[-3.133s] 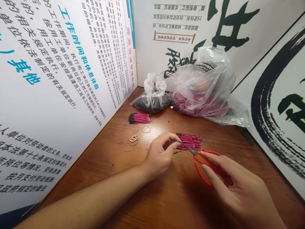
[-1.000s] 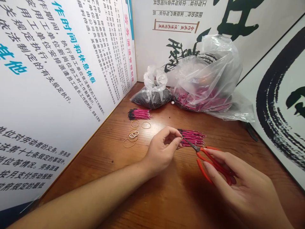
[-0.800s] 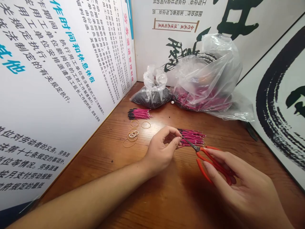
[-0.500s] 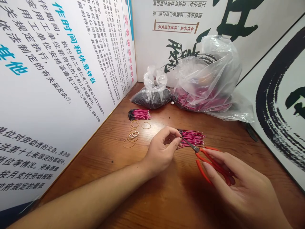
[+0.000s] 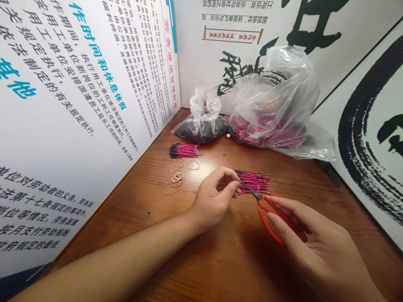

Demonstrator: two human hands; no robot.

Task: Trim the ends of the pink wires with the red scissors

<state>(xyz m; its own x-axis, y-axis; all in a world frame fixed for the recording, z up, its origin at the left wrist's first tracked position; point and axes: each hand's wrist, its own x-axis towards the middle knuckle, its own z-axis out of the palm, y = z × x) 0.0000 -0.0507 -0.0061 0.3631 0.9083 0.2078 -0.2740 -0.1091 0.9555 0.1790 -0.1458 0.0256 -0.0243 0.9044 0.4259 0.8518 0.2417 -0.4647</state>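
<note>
My right hand point(image 5: 315, 235) grips a pair of scissors point(image 5: 277, 212) by its red-orange handles, with the dark blades point(image 5: 250, 188) pointing up and left. The blade tips reach the fingertips of my left hand point(image 5: 217, 193). Thumb and forefinger of that hand are pinched together; what lies between them is hidden or too small to name. Just behind the blades lies a pile of pink wires point(image 5: 256, 181) with black ends, partly covered by my left hand. A second bundle of pink and black wires point(image 5: 185, 151) rests farther left.
Several rubber bands point(image 5: 176, 178) lie left of my left hand. Toward the back stand a clear bag of dark pieces point(image 5: 201, 128) and a larger plastic bag of pink wires point(image 5: 270, 117). Printed panels point(image 5: 94, 84) border the wooden table point(image 5: 201, 268).
My right hand and the scissors have shifted very slightly left. My left hand and the wires look the same.
</note>
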